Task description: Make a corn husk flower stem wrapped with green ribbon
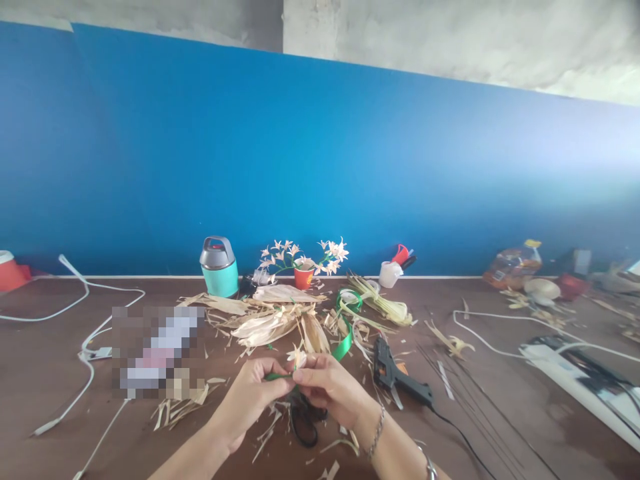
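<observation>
My left hand [250,393] and my right hand [333,387] meet over the brown table [500,427], both pinched on a thin green stem [278,377] that ends in a small pale husk flower [299,358]. A green ribbon [345,343] runs from the flower's side up toward a loose coil. Black scissors [305,423] lie on the table right under my hands. A black glue gun [397,377] rests just right of my right hand, its cord trailing to the lower right.
Dried corn husks [270,320] are heaped beyond my hands. By the blue wall stand a teal flask [219,267], an orange pot of husk flowers [303,275] and a white cup [389,273]. White cables [87,347] lie left, a power strip [585,387] right.
</observation>
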A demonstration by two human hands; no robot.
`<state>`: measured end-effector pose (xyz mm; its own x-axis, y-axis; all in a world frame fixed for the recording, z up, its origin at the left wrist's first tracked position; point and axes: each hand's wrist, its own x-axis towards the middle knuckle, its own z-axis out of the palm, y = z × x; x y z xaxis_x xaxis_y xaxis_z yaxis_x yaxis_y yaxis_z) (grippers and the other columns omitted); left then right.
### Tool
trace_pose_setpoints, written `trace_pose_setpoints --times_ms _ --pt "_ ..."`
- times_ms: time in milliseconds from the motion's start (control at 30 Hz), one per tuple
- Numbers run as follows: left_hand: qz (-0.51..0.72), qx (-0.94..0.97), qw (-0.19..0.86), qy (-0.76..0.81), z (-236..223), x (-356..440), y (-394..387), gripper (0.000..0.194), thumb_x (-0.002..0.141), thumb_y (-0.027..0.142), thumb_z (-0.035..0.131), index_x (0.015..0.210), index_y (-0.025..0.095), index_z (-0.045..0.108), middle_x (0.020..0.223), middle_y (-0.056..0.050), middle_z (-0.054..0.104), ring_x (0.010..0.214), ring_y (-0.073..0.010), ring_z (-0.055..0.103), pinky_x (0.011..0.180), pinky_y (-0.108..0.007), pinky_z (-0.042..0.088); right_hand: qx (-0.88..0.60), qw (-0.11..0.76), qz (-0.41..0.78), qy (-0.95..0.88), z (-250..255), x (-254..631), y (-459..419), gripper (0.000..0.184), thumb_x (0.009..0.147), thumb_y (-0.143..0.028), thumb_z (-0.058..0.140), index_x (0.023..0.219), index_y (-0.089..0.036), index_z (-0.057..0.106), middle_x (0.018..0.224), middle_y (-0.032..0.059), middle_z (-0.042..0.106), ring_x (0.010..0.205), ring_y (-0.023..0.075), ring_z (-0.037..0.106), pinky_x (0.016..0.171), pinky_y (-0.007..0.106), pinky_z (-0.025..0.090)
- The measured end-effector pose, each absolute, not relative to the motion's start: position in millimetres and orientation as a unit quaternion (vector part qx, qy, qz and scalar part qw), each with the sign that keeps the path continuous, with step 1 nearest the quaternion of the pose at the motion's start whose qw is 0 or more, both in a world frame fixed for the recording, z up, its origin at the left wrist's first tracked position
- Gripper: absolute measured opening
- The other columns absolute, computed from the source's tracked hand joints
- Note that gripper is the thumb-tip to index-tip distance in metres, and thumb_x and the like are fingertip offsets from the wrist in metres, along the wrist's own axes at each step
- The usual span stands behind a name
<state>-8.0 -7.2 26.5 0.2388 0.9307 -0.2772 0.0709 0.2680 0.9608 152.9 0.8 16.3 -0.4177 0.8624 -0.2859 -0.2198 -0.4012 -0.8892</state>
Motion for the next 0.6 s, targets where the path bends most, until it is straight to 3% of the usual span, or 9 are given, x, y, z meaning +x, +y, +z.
trace_pose_setpoints --times_ms 200,400,600 --pt "0.345 0.491 0.608 0.521 27.8 -7.7 -7.1 0.019 0.060 0.034 0.067 0.061 0.017 0.058 0.042 0.011 0.036 0.042 -0.0065 0.021 0.046 -0.022 0.018 -0.410 0.408 0.709 -0.404 17.8 149.6 -0.3 0.028 0.056 -0.033 0.079 0.060 -0.012 0.062 0.046 -0.0062 0.042 0.043 0.0037 0.026 0.041 0.023 0.006" --pt "0.349 0.536 0.568 0.518 25.1 -9.2 -3.8 0.019 0.062 0.035 0.065 0.060 0.016 0.061 0.052 0.006 0.048 0.050 -0.0091 0.033 0.050 -0.023 0.024 -0.434 0.413 0.679 -0.423 18.4 147.3 0.4 0.034 0.057 -0.040 0.077 0.057 -0.014 0.056 0.043 -0.0076 0.038 0.039 0.0030 0.022 0.040 0.024 0.005" --pt "0.327 0.515 0.598 0.520 24.3 -10.1 -2.1 0.023 0.061 0.039 0.064 0.061 0.017 0.058 0.043 0.010 0.033 0.043 -0.0072 0.020 0.045 -0.024 0.013 -0.449 0.398 0.662 -0.449 17.6 149.9 1.3 0.033 0.058 -0.042 0.075 0.057 -0.015 0.056 0.041 -0.0084 0.037 0.036 0.0024 0.019 0.038 0.024 0.006"
